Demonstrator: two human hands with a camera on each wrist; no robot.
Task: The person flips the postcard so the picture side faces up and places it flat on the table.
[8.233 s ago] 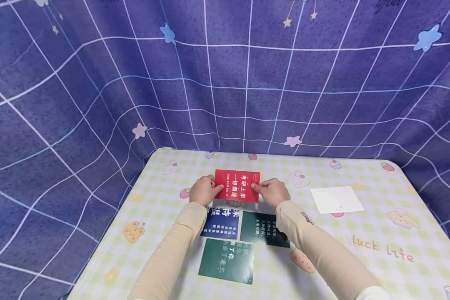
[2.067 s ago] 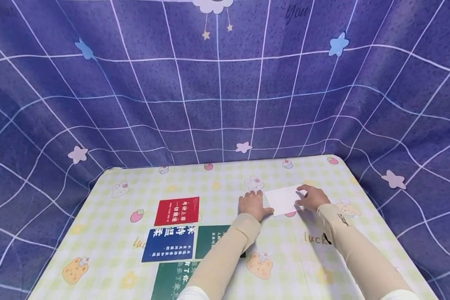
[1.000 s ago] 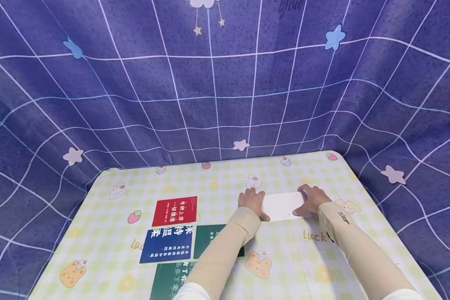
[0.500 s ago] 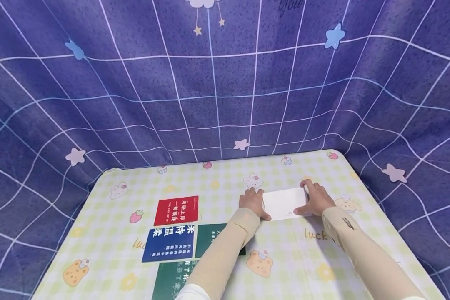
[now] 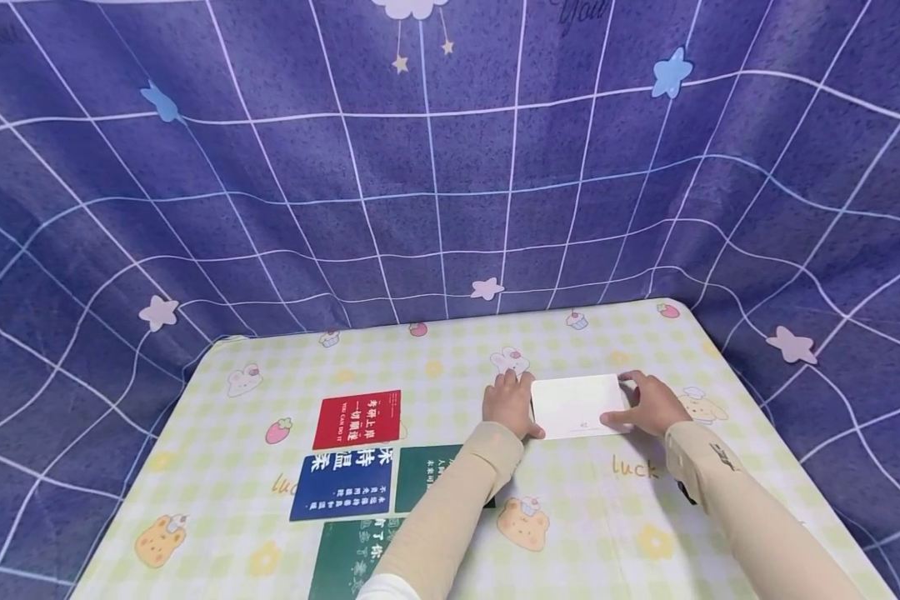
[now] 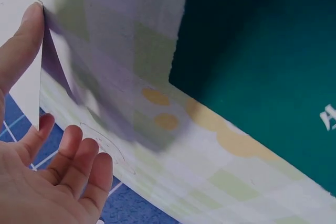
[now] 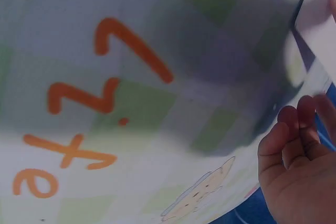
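A white card (image 5: pixel 577 404) with small print near its lower edge is held between both hands at the right part of the table. My left hand (image 5: pixel 507 407) grips its left edge. In the left wrist view, thumb and index finger of the left hand (image 6: pixel 58 166) pinch two corners of the card (image 6: pixel 23 85), raised over its shadow on the cloth. My right hand (image 5: pixel 651 406) holds the right end, thumb on the card's near side and fingers at the far corner. The right wrist view shows the card (image 7: pixel 317 30) only in part, beside the right hand (image 7: pixel 299 171).
Left of the hands lie a red card (image 5: pixel 357 419), a blue card (image 5: pixel 342 485) and two green cards (image 5: pixel 423 479), the nearer green card (image 5: pixel 345 558) partly cut off by the frame. The left forearm covers part of them. A blue grid-patterned curtain (image 5: pixel 450 167) hangs behind the checked tablecloth (image 5: pixel 270 375).
Some seconds ago both hands held the red card; it now lies beyond the blue card. The hands have since moved right and taken hold of the white card, which has been turned slightly straighter.
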